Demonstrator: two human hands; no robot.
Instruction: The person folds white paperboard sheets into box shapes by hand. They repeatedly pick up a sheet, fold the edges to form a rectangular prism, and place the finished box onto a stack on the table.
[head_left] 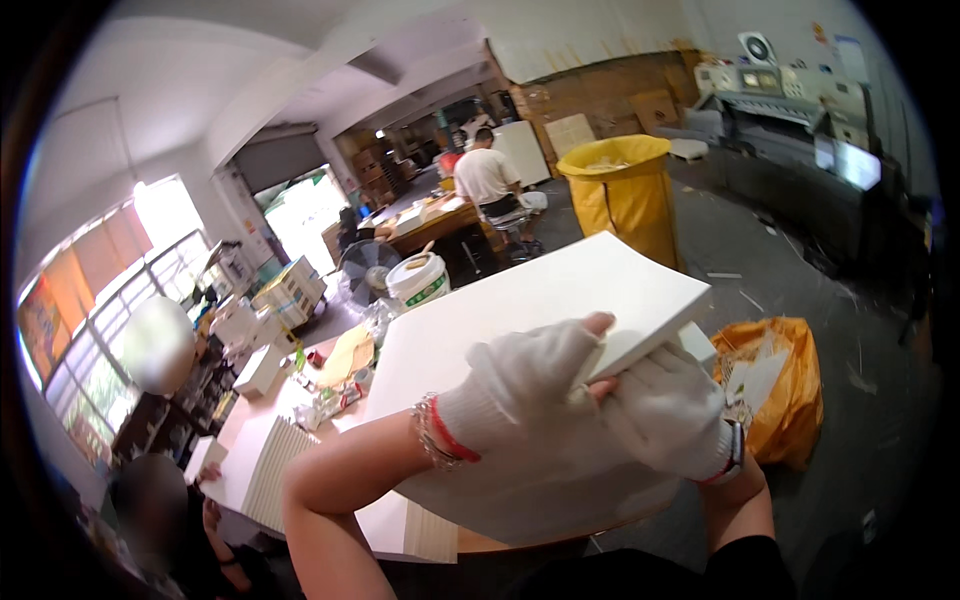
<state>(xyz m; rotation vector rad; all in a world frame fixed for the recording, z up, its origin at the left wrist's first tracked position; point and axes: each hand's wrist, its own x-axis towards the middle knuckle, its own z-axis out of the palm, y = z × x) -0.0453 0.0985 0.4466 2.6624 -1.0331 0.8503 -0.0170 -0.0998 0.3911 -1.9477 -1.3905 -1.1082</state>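
Note:
A large white board (500, 300) is raised in front of me, tilted, its thick edge toward my right. My left hand (530, 385), in a white knit glove with bare fingertips, lies across its near side, fingers closed at the edge. Just right of it, my right hand (665, 410), gloved the same way, is closed on that edge from below, the thumb tip showing between the hands. A pale surface under my wrists is partly hidden by my arms. Stacks of white boards (262, 470) lie on the table (490, 545) to my left.
A person (150, 520) is at the table's left end, a hand at a small white box. Beyond the board stand a white bucket (418, 280), a fan (368, 268) and a tall yellow bin (625, 200). An orange bag of scraps (790, 400) sits at my right.

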